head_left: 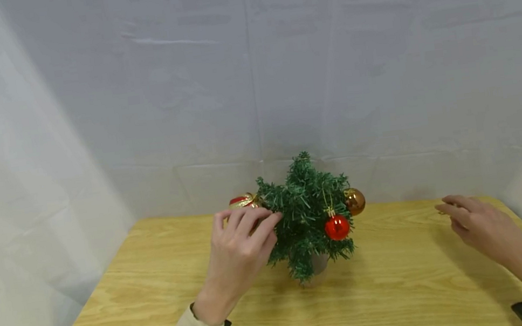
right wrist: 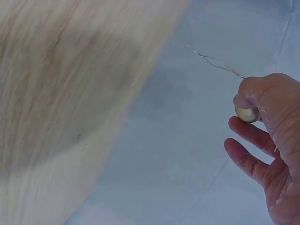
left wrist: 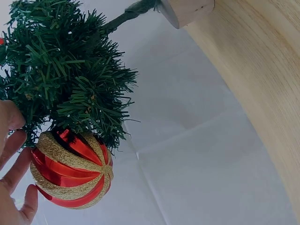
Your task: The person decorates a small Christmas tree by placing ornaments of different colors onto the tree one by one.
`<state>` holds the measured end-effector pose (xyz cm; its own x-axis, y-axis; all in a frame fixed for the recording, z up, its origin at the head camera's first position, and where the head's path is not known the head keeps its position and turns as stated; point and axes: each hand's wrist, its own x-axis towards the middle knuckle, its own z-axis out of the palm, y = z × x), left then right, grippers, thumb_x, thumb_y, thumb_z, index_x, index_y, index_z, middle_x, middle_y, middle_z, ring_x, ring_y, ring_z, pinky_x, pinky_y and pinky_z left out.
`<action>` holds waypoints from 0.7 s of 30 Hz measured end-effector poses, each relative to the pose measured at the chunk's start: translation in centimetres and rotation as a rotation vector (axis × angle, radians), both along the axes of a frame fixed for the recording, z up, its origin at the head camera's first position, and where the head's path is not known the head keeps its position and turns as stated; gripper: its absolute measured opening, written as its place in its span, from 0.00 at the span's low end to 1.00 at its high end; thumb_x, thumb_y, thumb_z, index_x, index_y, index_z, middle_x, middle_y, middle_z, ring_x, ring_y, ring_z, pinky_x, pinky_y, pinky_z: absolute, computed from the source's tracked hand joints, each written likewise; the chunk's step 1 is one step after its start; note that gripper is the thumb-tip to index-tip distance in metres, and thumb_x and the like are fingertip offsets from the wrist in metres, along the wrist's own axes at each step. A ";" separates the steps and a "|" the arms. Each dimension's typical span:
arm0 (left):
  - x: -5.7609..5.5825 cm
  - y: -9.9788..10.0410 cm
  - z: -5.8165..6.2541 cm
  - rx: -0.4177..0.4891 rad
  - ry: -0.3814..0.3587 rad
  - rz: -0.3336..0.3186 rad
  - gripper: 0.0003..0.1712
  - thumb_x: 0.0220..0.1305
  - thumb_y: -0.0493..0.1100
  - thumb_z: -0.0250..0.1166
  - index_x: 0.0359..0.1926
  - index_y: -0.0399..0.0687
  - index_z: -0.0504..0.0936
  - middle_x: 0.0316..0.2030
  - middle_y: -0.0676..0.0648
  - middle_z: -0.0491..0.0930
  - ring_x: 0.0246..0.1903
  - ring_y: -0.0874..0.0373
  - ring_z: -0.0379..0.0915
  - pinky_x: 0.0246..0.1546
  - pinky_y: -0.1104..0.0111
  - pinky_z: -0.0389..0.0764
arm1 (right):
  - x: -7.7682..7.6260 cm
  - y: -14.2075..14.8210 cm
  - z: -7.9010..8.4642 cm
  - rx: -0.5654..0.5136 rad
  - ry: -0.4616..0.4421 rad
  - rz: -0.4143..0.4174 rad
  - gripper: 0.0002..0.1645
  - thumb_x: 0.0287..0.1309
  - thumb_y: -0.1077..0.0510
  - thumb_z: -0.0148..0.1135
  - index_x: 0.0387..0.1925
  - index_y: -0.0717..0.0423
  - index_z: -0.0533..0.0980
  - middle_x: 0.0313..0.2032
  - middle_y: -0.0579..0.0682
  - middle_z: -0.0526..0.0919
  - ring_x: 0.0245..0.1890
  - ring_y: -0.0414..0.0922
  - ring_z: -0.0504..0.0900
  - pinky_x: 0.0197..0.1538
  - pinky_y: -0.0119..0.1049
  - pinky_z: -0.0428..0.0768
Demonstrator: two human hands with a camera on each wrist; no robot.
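Note:
A small artificial Christmas tree stands on the table. My left hand is at its left side, the fingers loosely bent and their tips among the branches. In the left wrist view, those fingers are spread, with one touching the edge of a red-and-gold striped bauble against the branches. A shiny red bauble hangs at the tree's front right, and a copper-coloured bauble behind it. Away to the right, my right hand pinches a small gold bauble; its thread loop sticks out.
The wooden table ends in a back edge just behind the tree. Pale sheeting rises at the back and on both sides. A light-coloured round base carries the tree.

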<state>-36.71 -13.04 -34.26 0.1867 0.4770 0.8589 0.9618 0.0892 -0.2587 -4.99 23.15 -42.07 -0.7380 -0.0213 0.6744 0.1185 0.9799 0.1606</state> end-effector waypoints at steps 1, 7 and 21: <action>0.0 0.0 0.0 0.001 0.001 0.000 0.13 0.57 0.36 0.72 0.44 0.51 0.90 0.41 0.49 0.85 0.42 0.52 0.81 0.45 0.54 0.76 | -0.1 -0.3 0.2 0.012 0.009 0.005 0.47 0.77 0.37 0.23 0.46 0.66 0.83 0.44 0.64 0.84 0.30 0.55 0.84 0.27 0.46 0.81; 0.0 0.0 0.0 0.006 -0.001 -0.002 0.13 0.58 0.36 0.71 0.44 0.51 0.90 0.41 0.50 0.85 0.42 0.52 0.81 0.45 0.55 0.76 | -0.4 -2.1 1.5 0.070 0.035 0.010 0.43 0.80 0.40 0.26 0.47 0.65 0.83 0.43 0.60 0.84 0.30 0.53 0.83 0.28 0.47 0.80; 0.0 0.1 -0.1 0.014 -0.023 -0.013 0.13 0.60 0.36 0.67 0.44 0.52 0.90 0.41 0.50 0.85 0.42 0.52 0.81 0.45 0.54 0.76 | -1.1 -5.5 3.7 0.120 0.099 0.084 0.35 0.81 0.43 0.32 0.39 0.60 0.81 0.41 0.56 0.84 0.31 0.49 0.84 0.30 0.38 0.80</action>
<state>-36.70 -12.96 -34.34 0.1729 0.4621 0.8698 0.9686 0.0802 -0.2352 -6.10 17.65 -38.34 -0.6602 -0.1649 0.7328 0.0584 0.9614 0.2689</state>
